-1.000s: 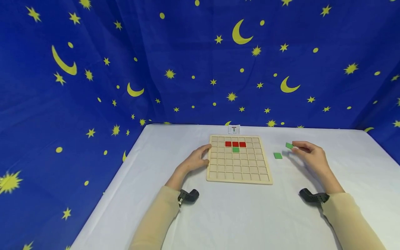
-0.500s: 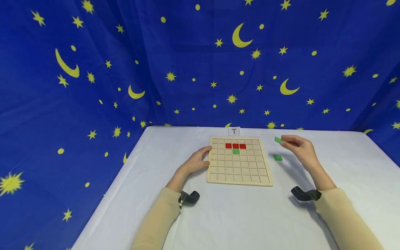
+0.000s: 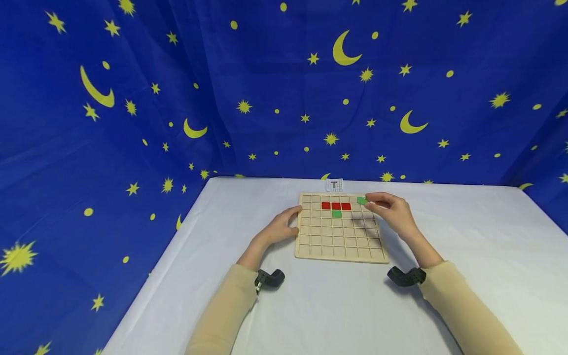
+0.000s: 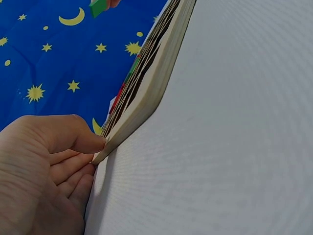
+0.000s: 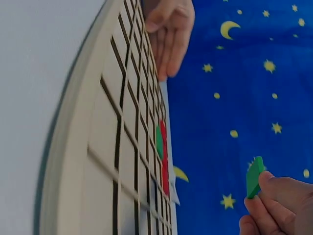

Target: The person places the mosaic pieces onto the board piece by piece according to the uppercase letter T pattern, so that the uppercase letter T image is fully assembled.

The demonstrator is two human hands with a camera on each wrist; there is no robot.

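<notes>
In the head view my right hand (image 3: 396,213) pinches a green square tile (image 3: 362,200) between thumb and fingertips, raised over the right back part of the wooden grid board (image 3: 326,249). The right wrist view shows this green tile (image 5: 254,177) tilted on edge. My left hand (image 3: 278,228) touches the board's left edge, thumb and fingers spread apart along it; in the left wrist view its thumb (image 4: 85,139) is right at the rim. On the board lie a row of three red tiles (image 3: 336,206) and one green tile (image 3: 337,214) below the middle red one.
A small printed card (image 3: 334,185) with a grid pattern lies behind the board on the white-covered table (image 3: 337,305). A blue curtain (image 3: 284,88) with yellow stars and moons surrounds the table. Each wrist wears a black mount (image 3: 406,276).
My right hand has carried the green tile left, from beside the board to above it. The loose green tile on the table is now hidden behind that hand. The left hand keeps its place.
</notes>
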